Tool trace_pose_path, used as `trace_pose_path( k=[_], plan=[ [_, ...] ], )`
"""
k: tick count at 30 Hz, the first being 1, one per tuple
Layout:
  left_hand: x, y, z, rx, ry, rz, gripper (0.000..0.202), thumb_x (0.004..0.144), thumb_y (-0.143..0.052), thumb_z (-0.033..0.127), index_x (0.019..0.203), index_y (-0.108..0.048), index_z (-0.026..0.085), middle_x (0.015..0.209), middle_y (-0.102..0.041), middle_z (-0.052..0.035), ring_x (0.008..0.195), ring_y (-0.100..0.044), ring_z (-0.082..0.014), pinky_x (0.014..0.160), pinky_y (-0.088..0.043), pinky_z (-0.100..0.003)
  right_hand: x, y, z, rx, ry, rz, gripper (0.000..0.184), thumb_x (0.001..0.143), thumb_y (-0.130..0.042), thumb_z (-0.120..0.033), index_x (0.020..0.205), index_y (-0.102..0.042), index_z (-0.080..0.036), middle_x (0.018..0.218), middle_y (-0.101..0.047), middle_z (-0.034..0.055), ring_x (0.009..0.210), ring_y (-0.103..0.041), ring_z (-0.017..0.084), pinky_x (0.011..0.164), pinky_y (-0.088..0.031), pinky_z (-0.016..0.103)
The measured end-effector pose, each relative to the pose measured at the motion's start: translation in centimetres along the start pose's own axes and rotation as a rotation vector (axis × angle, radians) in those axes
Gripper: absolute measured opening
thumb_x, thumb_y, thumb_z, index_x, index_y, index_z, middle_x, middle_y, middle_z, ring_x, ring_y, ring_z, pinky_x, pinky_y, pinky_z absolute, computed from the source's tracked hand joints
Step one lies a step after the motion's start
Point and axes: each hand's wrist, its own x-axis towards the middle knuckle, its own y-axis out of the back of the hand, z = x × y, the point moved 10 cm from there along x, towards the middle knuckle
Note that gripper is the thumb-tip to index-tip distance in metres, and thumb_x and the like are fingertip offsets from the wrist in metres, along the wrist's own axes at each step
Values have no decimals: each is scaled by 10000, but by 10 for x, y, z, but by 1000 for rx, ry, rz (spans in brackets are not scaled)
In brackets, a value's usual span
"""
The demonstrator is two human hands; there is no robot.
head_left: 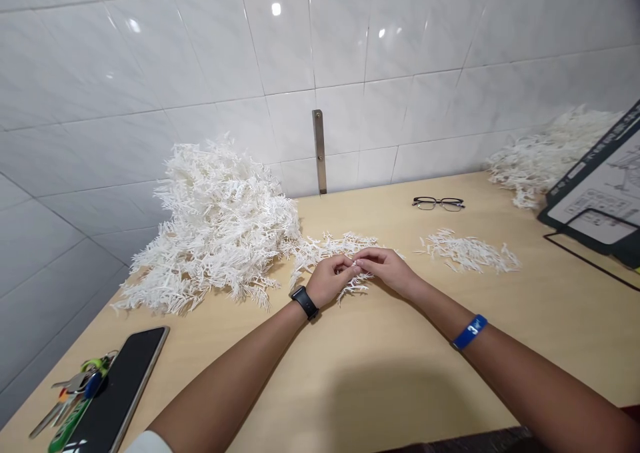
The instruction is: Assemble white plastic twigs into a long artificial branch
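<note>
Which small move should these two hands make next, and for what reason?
Perhaps gently pull a small piece off: the left hand and right hand meet in a pinch at white branched sprigs, and loose small white pieces lie farther right.

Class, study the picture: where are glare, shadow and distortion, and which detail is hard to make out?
Head view: glare spots on the tiled wall; head view: a soft shadow on the table, toward its near edge; head view: tile joints slanting, probably lens distortion; head view: the white piece between left hand and right hand, too small for detail.
</note>
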Motion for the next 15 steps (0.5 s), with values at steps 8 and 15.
trace_pose_path(
  k=[8,15],
  plan=[
    [0,-2,0,88,-54,-17,296,874,-537,423,812,-622,146,741,-598,-17,700,-500,-133,653,-377,-244,-5,1,-13,-129,96,41,225,772,-681,-384,859,-677,-176,868,-686,62,815,-618,209,733,-480,333],
    [0,-1,2,92,-44,-6,279,876,-530,390,805,-650,148,768,-638,-27,738,-535,-148,696,-399,-249,-9,2,-30,-307,230,78,141,836,-601,-320,821,-658,-191,839,-661,53,810,-599,201,719,-450,316]
  ],
)
